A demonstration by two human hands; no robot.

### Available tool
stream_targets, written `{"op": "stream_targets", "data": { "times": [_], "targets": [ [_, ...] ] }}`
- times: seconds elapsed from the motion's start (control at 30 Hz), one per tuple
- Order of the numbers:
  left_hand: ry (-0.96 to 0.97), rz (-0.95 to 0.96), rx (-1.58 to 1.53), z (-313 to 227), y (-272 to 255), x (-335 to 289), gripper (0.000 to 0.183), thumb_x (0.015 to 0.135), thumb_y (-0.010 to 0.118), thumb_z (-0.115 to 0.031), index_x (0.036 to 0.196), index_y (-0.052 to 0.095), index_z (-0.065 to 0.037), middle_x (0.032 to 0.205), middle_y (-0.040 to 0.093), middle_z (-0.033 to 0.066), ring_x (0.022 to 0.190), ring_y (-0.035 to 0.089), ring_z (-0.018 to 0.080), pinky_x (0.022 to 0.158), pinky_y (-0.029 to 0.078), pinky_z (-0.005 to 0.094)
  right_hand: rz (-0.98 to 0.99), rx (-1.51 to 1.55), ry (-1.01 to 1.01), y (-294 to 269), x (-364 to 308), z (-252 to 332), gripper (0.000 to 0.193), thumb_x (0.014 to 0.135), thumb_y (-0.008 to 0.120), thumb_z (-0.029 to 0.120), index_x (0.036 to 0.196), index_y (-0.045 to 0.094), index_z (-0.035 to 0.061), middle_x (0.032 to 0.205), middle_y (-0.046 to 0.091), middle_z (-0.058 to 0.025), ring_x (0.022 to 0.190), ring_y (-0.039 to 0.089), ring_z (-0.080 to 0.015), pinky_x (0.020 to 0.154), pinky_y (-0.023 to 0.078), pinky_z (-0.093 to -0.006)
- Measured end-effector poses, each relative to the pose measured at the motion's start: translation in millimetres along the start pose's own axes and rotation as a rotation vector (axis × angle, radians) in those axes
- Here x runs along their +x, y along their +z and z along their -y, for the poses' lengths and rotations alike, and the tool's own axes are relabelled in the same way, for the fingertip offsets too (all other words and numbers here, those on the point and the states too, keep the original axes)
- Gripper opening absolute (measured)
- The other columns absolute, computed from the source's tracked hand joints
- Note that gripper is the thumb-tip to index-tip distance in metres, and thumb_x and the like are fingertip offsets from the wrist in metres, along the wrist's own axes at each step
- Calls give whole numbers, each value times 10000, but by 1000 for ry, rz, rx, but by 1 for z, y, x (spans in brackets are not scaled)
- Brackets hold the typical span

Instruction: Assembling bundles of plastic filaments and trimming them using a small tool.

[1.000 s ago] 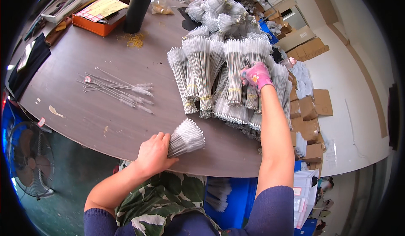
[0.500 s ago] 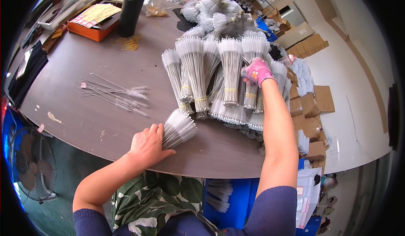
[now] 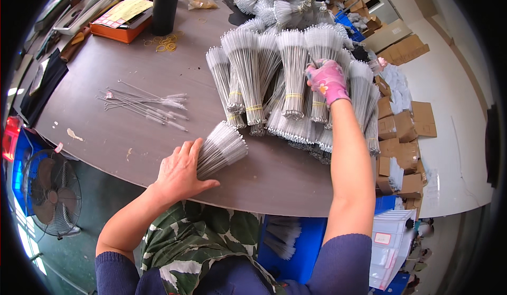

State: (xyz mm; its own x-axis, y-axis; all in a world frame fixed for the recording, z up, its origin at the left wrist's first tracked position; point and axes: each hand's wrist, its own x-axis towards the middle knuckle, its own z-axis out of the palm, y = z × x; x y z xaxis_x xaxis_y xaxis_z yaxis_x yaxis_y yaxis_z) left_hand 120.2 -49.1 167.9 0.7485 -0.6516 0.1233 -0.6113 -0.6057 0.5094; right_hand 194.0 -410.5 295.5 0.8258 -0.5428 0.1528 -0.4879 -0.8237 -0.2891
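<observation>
My bare left hand curls around a bundle of thin wire-handled brushes with white bristles, tilted at the table's near edge. The thumb sticks out from the near side. My right hand, in a pink flowered glove, is closed at the side of an upright brush bundle at the front of a big pile. A small dark, metallic bit shows at its fingertips; what it belongs to is hidden. Beside that stands another bundle tied with yellow bands. Several loose brushes lie on the table to the left.
A black bottle, an orange box and yellow rubber bands are at the far left. Below the table's edge sits a blue bin with brushes. A fan stands lower left; cardboard boxes line the right.
The whole view has shifted, so the table and pile appear higher. My right hand sits slightly lower along the upright bundle. My left hand keeps its hold on the tilted bundle.
</observation>
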Motion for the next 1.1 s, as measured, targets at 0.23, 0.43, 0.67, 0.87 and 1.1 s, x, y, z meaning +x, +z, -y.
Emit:
{"op": "stream_targets", "data": {
  "times": [0.23,0.43,0.67,0.87,1.1],
  "targets": [
    [-168,160,-162,8,20,-17,633,665,767,-351,1105,476,-1,910,619,171,896,606,358,780,492,415,159,622,-1,-16,-57,11,257,923,555,244,1127,610,97,740,612,-13,496,520,-50,421,383,-182],
    [-206,53,-741,-27,15,-88,648,701,773,-343,1139,460,16,933,633,216,898,626,355,774,493,407,418,952,34,-12,-197,2,408,845,661,218,1195,560,33,831,639,-39,626,549,-70,516,425,-195],
    [-272,111,-997,-26,92,-138,553,747,755,-251,1089,415,18,935,613,215,916,617,349,778,483,382,625,1372,-20,74,-338,3,665,695,778,44,1277,458,15,1158,567,-71,985,574,-147,754,508,-266],
    [-294,68,-950,-24,122,-138,698,688,784,-242,1197,383,17,1017,606,216,982,600,356,842,466,405,415,1368,110,123,-375,6,681,702,762,30,1292,421,20,1196,531,-58,1088,524,-165,855,481,-290],
    [64,-180,-647,-5,172,-119,267,745,706,-177,994,663,-91,1019,665,91,954,639,258,828,496,338,446,1259,60,114,-385,17,796,675,775,30,1345,346,27,1274,468,-82,1162,473,-190,1006,394,-350]
  ]
}}
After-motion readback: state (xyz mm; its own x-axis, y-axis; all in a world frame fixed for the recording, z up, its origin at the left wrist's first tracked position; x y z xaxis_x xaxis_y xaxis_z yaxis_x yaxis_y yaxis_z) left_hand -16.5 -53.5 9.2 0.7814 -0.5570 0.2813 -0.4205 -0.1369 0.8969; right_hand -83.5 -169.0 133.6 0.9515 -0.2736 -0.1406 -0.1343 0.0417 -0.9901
